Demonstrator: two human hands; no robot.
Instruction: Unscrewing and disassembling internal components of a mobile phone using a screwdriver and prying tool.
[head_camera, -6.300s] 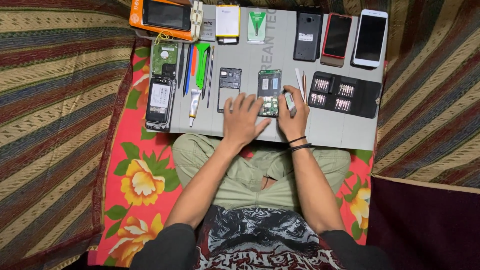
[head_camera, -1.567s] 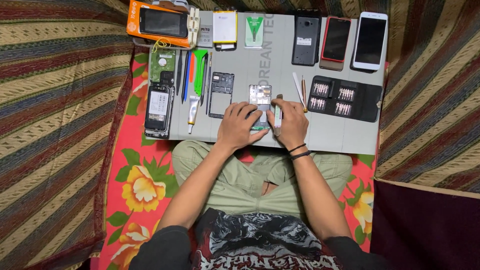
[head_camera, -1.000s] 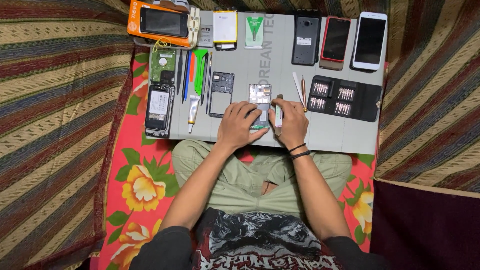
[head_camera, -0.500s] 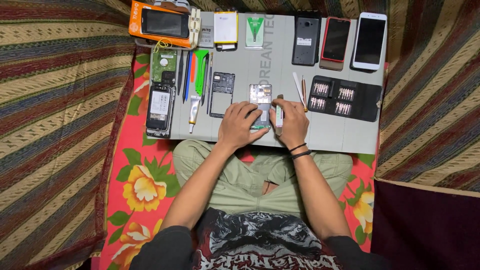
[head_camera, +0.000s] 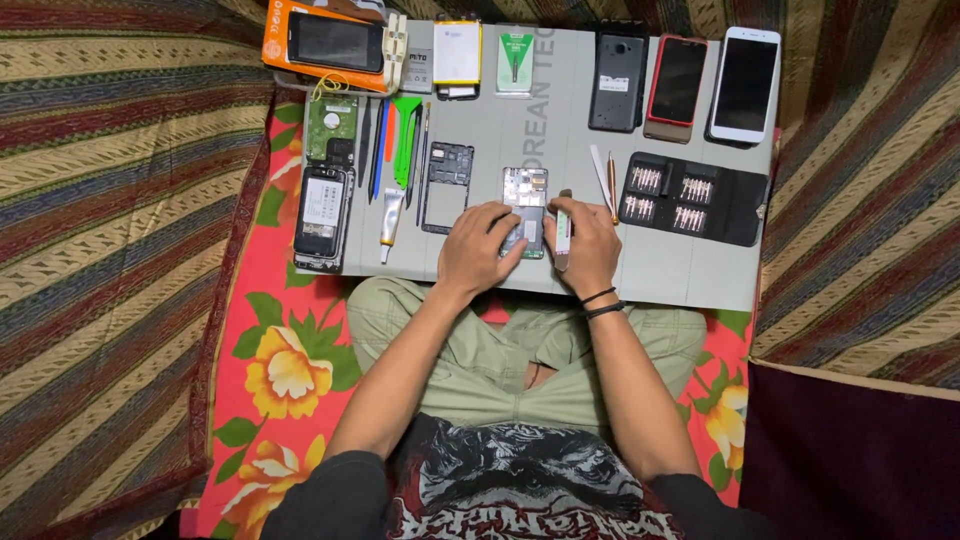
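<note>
An opened phone body (head_camera: 525, 192) with its circuit board showing lies near the front of the grey work mat (head_camera: 680, 270). My left hand (head_camera: 478, 248) rests on the lower left part of that phone, fingers curled over it. My right hand (head_camera: 585, 248) sits just right of it and grips a small white tool (head_camera: 562, 232) that points up beside the phone. A dark bracelet circles my right wrist.
A black phone frame (head_camera: 447, 186), glue tube (head_camera: 388, 214), green and orange pry tools (head_camera: 404, 140), a dark phone (head_camera: 322, 215) and a disk drive (head_camera: 331, 126) lie left. A black bit case (head_camera: 692, 198) lies right. Three phones (head_camera: 680, 78), a battery (head_camera: 458, 52) and an orange box (head_camera: 330, 42) line the far edge.
Since the earliest frame both hands and the opened phone have shifted slightly left on the mat. Over the last second nothing visibly moves.
</note>
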